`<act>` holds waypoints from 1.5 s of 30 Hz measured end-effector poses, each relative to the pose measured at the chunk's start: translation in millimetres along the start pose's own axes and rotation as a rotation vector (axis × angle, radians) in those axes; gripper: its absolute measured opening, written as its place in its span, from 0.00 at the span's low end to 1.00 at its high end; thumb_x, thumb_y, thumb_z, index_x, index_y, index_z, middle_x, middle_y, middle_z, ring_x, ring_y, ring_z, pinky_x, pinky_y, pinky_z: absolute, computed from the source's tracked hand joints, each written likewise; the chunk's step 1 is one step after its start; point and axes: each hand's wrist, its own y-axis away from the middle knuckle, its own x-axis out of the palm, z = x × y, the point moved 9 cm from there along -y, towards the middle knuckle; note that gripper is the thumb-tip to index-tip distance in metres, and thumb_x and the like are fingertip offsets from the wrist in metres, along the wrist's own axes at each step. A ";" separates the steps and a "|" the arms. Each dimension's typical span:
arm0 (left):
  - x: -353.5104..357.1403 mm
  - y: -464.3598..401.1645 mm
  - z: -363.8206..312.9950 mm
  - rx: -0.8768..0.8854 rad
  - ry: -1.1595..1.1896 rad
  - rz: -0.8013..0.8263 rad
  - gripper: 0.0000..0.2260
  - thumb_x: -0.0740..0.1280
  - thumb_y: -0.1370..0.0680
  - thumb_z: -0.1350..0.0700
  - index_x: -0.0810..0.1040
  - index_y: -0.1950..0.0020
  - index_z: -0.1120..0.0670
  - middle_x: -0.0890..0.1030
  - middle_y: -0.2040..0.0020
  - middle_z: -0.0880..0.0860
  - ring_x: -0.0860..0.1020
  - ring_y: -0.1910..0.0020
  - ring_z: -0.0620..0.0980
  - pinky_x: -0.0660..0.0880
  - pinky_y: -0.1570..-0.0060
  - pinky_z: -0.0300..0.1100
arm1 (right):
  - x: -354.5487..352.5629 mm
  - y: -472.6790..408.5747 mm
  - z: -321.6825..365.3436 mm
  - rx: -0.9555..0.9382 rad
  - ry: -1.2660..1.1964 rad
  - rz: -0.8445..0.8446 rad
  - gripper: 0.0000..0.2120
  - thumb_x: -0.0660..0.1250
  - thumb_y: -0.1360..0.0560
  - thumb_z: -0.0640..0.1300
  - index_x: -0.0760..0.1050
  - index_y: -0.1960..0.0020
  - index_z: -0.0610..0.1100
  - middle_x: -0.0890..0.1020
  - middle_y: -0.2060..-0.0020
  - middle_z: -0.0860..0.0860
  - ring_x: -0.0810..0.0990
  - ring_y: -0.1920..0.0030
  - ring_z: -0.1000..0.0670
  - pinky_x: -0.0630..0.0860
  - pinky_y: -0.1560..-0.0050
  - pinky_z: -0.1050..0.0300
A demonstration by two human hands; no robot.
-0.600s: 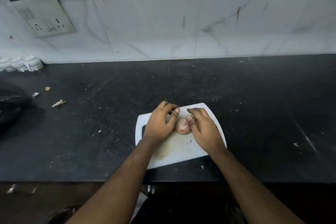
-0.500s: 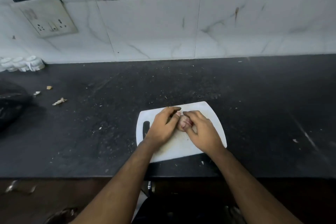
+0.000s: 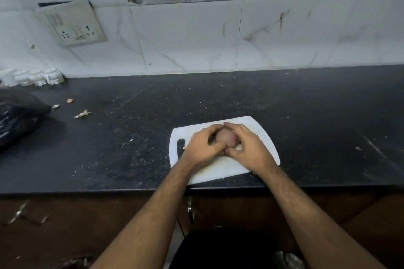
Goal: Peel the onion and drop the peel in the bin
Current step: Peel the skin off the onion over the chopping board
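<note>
Both hands have closed in: left hand (image 3: 204, 145) and right hand (image 3: 248, 148) now grip the onion (image 3: 225, 137) over the board (image 3: 260, 131).

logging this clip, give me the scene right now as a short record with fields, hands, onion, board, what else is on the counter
left hand: left hand grips the onion
right hand: right hand grips the onion from the other side
onion: held between both hands over the cutting board
cutting board: white, at the near edge of the black counter
black bag: black bag at far left
scraps: peel scraps beside the bag
</note>
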 end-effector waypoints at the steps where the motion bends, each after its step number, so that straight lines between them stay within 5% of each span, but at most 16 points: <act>1: 0.1 0.7 0.7 0.003 0.014 0.009 0.26 0.68 0.31 0.46 0.79 0.32 0.45 0.85 0.41 0.44 0.82 0.42 0.42 0.78 0.35 0.50 | 1.6 0.9 1.4 -0.004 0.012 0.004 0.38 0.79 0.31 0.53 0.67 0.25 0.56 0.75 0.32 0.61 0.75 0.35 0.58 0.74 0.32 0.54; 6: -0.1 -4.7 8.2 0.033 0.005 -0.009 0.26 0.72 0.31 0.42 0.79 0.33 0.46 0.82 0.42 0.44 0.79 0.39 0.45 0.76 0.35 0.52 | 2.5 2.6 4.5 -0.003 0.044 -0.005 0.36 0.77 0.30 0.53 0.66 0.26 0.58 0.73 0.32 0.64 0.76 0.36 0.59 0.75 0.36 0.55; 13: -6.6 -8.2 12.6 0.138 0.035 -0.063 0.21 0.78 0.29 0.42 0.81 0.38 0.45 0.74 0.48 0.46 0.74 0.41 0.42 0.74 0.40 0.40 | -1.4 0.0 -3.2 0.019 0.028 -0.073 0.22 0.79 0.31 0.47 0.73 0.43 0.55 0.77 0.49 0.61 0.79 0.50 0.60 0.78 0.48 0.58; 17: -5.0 -10.7 14.7 0.149 0.094 -0.030 0.25 0.77 0.31 0.36 0.80 0.38 0.45 0.78 0.45 0.45 0.79 0.42 0.44 0.78 0.38 0.47 | -2.8 1.7 -1.3 -0.028 0.012 -0.113 0.15 0.78 0.29 0.45 0.78 0.45 0.52 0.80 0.50 0.60 0.80 0.50 0.59 0.76 0.49 0.63; 27: -2.7 -6.6 13.3 0.173 0.061 0.161 0.31 0.81 0.30 0.48 0.78 0.29 0.48 0.79 0.38 0.47 0.79 0.37 0.44 0.75 0.31 0.48 | -6.0 2.0 3.1 -0.042 -0.017 -0.128 0.16 0.80 0.33 0.42 0.79 0.52 0.54 0.80 0.56 0.57 0.79 0.54 0.54 0.73 0.54 0.66; 32: -5.9 -6.7 15.6 0.176 0.136 0.118 0.32 0.84 0.34 0.56 0.80 0.32 0.50 0.80 0.38 0.50 0.80 0.37 0.46 0.76 0.32 0.50 | -2.7 1.5 4.4 -0.065 0.016 -0.082 0.15 0.81 0.33 0.43 0.78 0.53 0.53 0.79 0.58 0.57 0.78 0.56 0.55 0.74 0.54 0.60; 45: -10.8 -13.3 21.6 0.133 0.376 0.081 0.29 0.85 0.38 0.55 0.83 0.39 0.52 0.86 0.42 0.54 0.84 0.41 0.54 0.79 0.36 0.50 | -3.4 -1.3 4.2 -0.087 0.019 -0.064 0.06 0.77 0.26 0.47 0.80 0.55 0.51 0.77 0.54 0.59 0.77 0.49 0.58 0.75 0.49 0.61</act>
